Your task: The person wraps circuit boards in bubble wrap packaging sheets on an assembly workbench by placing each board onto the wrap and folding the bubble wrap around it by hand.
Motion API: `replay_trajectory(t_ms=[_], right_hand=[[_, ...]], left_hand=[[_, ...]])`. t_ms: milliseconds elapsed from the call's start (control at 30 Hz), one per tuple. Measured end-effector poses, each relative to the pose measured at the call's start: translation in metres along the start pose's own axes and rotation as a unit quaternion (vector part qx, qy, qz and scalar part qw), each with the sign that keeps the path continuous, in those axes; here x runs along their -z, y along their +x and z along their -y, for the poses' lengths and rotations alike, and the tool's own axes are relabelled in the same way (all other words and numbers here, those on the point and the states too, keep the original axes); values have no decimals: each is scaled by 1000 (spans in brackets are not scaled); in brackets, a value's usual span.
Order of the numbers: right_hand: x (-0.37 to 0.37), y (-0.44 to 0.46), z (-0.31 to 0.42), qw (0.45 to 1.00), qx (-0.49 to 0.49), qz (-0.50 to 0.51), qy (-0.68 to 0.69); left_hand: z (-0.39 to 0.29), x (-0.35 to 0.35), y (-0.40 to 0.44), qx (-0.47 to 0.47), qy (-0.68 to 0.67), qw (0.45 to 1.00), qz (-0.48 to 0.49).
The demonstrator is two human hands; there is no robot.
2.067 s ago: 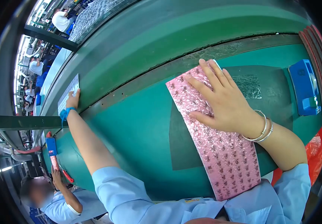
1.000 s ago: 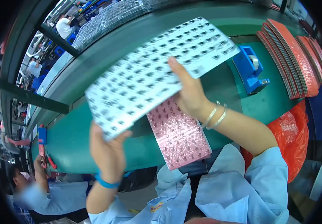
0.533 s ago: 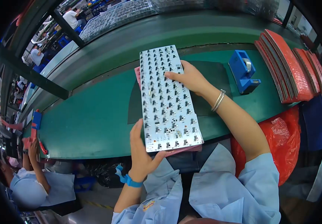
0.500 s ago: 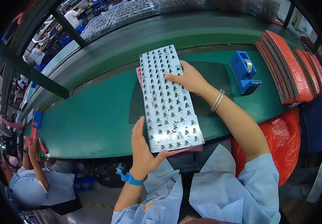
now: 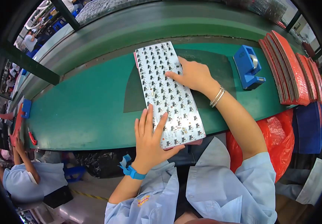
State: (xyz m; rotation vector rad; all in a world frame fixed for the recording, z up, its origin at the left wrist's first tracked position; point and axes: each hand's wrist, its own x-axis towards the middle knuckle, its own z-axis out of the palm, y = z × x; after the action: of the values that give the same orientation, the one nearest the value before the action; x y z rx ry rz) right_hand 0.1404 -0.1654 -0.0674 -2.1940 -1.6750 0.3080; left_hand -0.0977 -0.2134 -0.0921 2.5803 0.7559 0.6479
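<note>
A white keyboard circuit board [image 5: 170, 99], dotted with rows of small black parts, lies lengthwise over the near edge of the green table. Pink material [image 5: 195, 142] peeks out beneath it. My right hand [image 5: 196, 76] grips the board's right edge, thumb on the top face and the other fingers partly hidden at the side. At the lower left, my left hand [image 5: 149, 140] rests with spread fingers on the board's face and edge, its thumb along the near end. A blue band is around my left wrist.
A blue tape dispenser [image 5: 248, 67] stands right of the board. Beyond it are stacked red bubble-wrap pouches [image 5: 286, 69]. A dark mat [image 5: 218, 74] lies partly under the board. A red plastic bag [image 5: 276, 143] hangs at lower right. A co-worker [image 5: 30, 181] sits at left.
My left hand has moved from beside the board's left edge onto its lower face. The board has shifted slightly up and left in view. My right hand keeps its grip.
</note>
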Motion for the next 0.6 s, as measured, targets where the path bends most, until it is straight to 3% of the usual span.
replay_trajectory(t_ms=[67,233,600], right_hand=[[0,-2,2,997,-13,-2,-71],[-8,-2,-2,996,2,-31,-88],[4,2,5,982,1,29,-189]], left_hand=[[-2,-4,0,-12,9,1000,-1],[-4,-14,-1,-24,-75,997,-11],[-7,-18,-4,-35,-16,999,12]])
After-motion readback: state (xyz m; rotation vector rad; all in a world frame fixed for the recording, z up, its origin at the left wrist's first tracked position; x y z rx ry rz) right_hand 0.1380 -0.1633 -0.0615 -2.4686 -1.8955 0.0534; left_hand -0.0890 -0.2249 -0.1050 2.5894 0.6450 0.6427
